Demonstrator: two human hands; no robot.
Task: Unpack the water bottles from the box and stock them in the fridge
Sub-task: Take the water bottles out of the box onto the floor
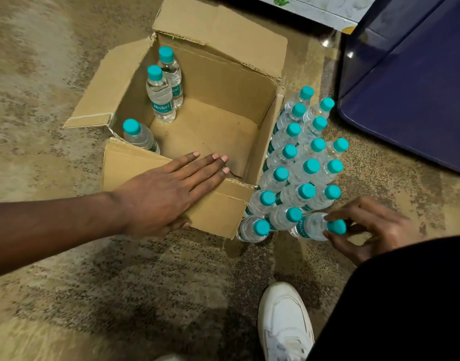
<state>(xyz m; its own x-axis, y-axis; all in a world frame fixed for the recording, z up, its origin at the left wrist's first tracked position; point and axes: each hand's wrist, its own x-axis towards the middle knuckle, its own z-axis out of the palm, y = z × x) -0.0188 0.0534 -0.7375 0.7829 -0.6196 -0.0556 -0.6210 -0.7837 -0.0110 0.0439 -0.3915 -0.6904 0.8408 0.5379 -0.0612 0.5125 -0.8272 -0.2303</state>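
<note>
I log left hand (169, 194) flat, fingers straight, on the near flap of the box (218, 212); nearest boxed bottle (139, 136) stands upright just ahead-left of it; right hand (372, 225), farther off, pinches a tilted bottle (311, 226) by its cap beside the floor cluster (304, 168).

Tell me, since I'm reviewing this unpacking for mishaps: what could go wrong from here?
1. The right hand pinches a tilted bottle by its cap, right beside the packed floor bottles; a bump may topple several.
2. The left hand lies flat on the box flap; leaning on it might fold it or push the box into those bottles.
</note>
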